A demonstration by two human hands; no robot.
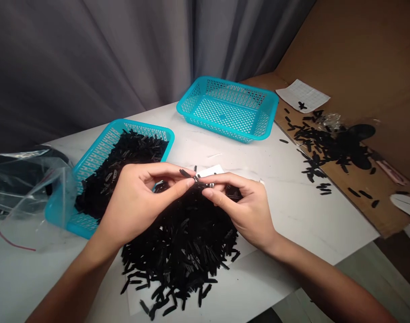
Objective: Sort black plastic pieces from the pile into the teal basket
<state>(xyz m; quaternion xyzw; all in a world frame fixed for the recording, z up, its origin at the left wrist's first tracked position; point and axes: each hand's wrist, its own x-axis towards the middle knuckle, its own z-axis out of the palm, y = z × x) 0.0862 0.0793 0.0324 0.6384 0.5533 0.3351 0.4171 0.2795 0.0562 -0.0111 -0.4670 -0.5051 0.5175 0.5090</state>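
Here, a turquoise mesh basket (99, 154) holds black plastic strips (127, 157).

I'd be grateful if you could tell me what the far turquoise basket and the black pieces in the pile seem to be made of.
The far turquoise basket looks like moulded plastic with a slight gloss, judging by its even colour and regular lattice of holes. The black pieces look matte, perhaps plastic or rubber; their dull, uniform surfaces leave that open.
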